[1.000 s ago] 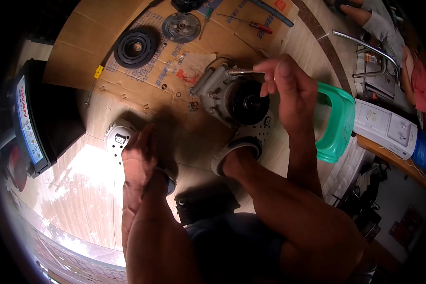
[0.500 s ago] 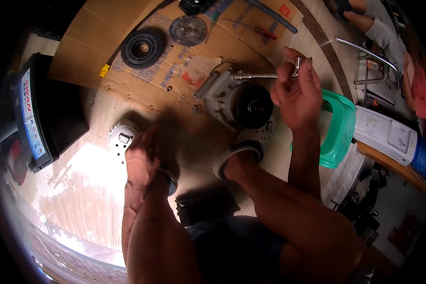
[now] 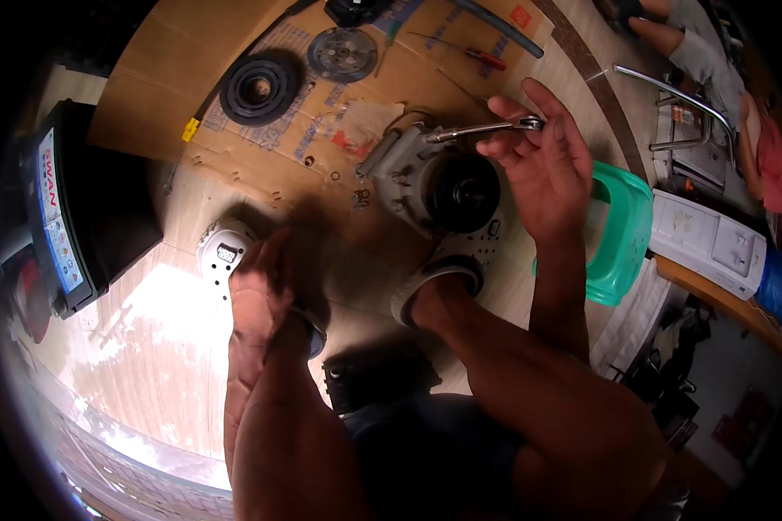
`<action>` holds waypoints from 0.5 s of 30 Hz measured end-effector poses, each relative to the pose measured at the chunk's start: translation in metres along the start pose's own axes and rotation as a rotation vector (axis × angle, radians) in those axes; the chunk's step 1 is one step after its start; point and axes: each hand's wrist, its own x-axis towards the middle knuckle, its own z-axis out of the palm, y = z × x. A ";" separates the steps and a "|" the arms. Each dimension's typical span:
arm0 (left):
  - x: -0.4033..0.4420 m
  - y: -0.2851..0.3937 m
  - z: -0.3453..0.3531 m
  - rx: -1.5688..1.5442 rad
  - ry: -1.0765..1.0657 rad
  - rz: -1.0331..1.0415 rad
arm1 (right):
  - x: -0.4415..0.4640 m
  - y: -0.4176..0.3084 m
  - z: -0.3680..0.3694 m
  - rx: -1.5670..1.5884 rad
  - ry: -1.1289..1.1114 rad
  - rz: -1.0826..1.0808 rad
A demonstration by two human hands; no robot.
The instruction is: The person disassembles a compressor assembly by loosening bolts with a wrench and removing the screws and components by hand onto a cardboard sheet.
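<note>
My right hand (image 3: 543, 169) is loosely around the outer end of a metal L-shaped wrench (image 3: 482, 131), its index finger raised. The wrench's other end meets the top of a grey metal pump-like machine part (image 3: 404, 174) with a round black pulley-like face (image 3: 465, 194). This part sits on the cardboard, beside my right shoe (image 3: 460, 260). My left hand (image 3: 265, 273) hangs over my left leg above the white clog (image 3: 224, 247), its fingers in shadow and loosely bent, with nothing seen in them.
On the cardboard (image 3: 235, 169) are a black ring pulley (image 3: 261, 89), a metal disc (image 3: 342, 55), a red screwdriver (image 3: 487, 59) and small nuts and rings (image 3: 361, 198). A green plastic stool (image 3: 621, 234) stands right; a black box (image 3: 104, 208) left. Another person's leg (image 3: 704, 61) shows upper right.
My right fingers have opened from a pinch on the wrench's bent end, and that end has turned. My left hand has stayed put.
</note>
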 end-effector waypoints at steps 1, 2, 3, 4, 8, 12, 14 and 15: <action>0.001 0.000 0.001 0.001 0.006 0.010 | 0.003 0.003 -0.007 0.076 -0.003 0.031; 0.001 0.000 0.002 0.002 0.014 0.017 | 0.005 0.007 -0.015 0.152 -0.008 0.063; 0.001 0.000 0.002 0.002 0.005 0.015 | 0.008 0.010 -0.022 0.206 -0.043 0.079; 0.001 -0.001 0.001 0.004 -0.004 0.012 | 0.009 0.012 -0.028 0.261 -0.078 0.096; 0.000 0.001 0.000 0.017 -0.011 0.001 | 0.011 0.005 -0.029 0.101 -0.210 0.096; 0.002 0.004 0.000 0.007 -0.009 0.010 | 0.000 -0.010 -0.002 -0.570 -0.119 -0.077; 0.001 0.002 -0.001 0.019 -0.025 0.004 | -0.002 -0.009 0.000 -0.772 -0.171 -0.227; 0.001 0.002 -0.001 0.019 -0.023 0.009 | -0.003 -0.003 -0.002 -0.659 -0.137 -0.225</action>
